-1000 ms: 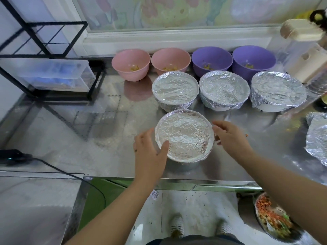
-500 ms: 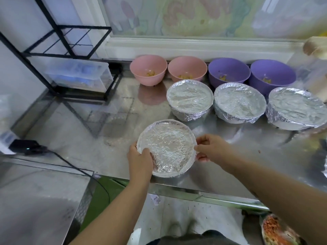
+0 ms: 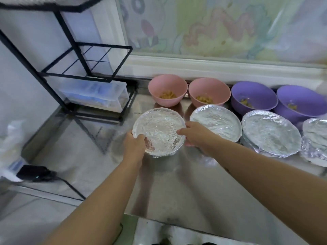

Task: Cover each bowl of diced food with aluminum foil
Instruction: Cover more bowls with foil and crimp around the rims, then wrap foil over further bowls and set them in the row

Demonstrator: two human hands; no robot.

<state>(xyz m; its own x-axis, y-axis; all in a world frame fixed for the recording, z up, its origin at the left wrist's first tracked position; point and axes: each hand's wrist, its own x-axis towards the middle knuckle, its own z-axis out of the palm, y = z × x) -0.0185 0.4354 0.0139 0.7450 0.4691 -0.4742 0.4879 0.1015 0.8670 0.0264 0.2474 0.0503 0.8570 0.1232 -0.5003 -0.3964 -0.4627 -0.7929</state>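
From my feed, a shiny steel counter point(image 3: 185, 188) runs up to a white moulded ledge point(image 3: 221, 68) below a pale pastel mural point(image 3: 221, 27). At the left a black wire rack point(image 3: 77, 55) stands on the counter with a clear plastic box point(image 3: 93, 94) on its lowest shelf. A black cable point(image 3: 69, 186) lies at the counter's left. Soft daylight glints off the steel.

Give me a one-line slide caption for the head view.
Both hands, left hand and right hand, hold a foil-covered bowl beside three covered ones, with four open bowls behind.
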